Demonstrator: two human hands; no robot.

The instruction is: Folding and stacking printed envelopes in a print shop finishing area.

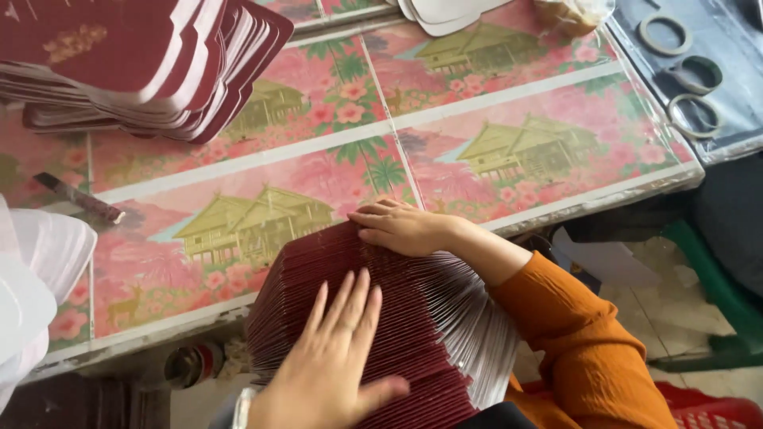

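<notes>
Hands are laid on a thick fanned stack of dark red cards [397, 318], which is held on edge at the near rim of the table [509, 103], leaning toward the person. The left hand [338, 361] is pressed flat against the stack's ribbed face, fingers straight and slightly apart, thumb spread to the side. The right hand [401, 228], from an orange sleeve [580, 342], is rested on the stack's top edge, fingers together and curled over it. A second pile of red cards [151, 63] is seen far left on the table, and tape rings [687, 75] lie at the far right.
</notes>
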